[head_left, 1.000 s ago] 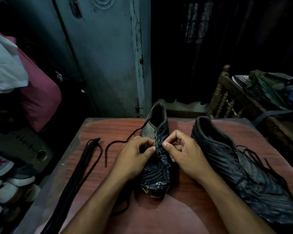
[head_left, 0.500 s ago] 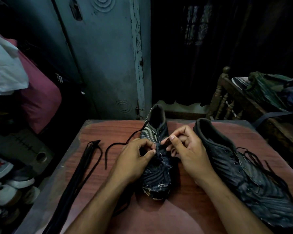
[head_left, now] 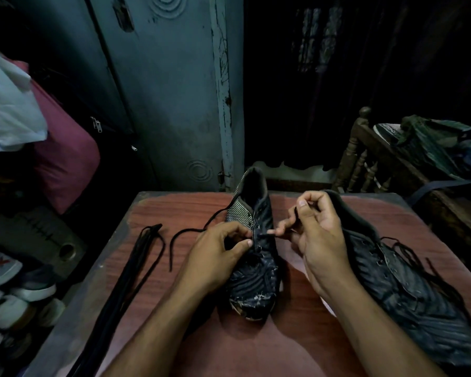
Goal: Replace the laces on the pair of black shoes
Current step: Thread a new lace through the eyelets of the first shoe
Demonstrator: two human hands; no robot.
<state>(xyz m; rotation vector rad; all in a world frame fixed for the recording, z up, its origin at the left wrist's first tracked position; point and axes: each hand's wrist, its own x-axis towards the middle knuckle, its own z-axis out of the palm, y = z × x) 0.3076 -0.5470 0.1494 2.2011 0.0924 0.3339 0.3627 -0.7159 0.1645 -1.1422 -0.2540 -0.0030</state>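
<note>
Middle shoe: the worn black lace-up shoe with a striped grey side panel (head_left: 252,257) lies at the centre of the frame on the reddish wood-grain bench (head_left: 158,270), scuffed toe toward the bottom edge and opening toward the top; this probably keeps the eyelet rows under both hands.
Left hand: the left hand (head_left: 215,257) rests on the shoe's left flank, its grip clenched with thumb and fingers pinching at the eyelet edge, likely to steady the shoe against the pull.
Right hand: the right hand (head_left: 317,235) is raised just right of the eyelets, its grip pinching a thin black lace (head_left: 294,217) between fingertips; the strand runs down toward the eyelet row. Whether it is being drawn out or fed in, I cannot tell.
Lace tail: another black end (head_left: 185,236) trails from the shoe's upper left across the bench, slack.
Spare laces: a long bundle of black laces (head_left: 128,278) lies stretched along the bench's left side, apart from the shoe, presumably ready to hand.
Second shoe: the other black shoe with loose laces (head_left: 408,289) lies at lower right, just beside the right forearm, not yet worked on, I judge.
Edges: the spare bundle runs close to the bench's left edge and could slip off.
Open room: bare bench shows between the lace tail and the bundle, and below the toe; the right side is crowded by the second shoe.
</note>
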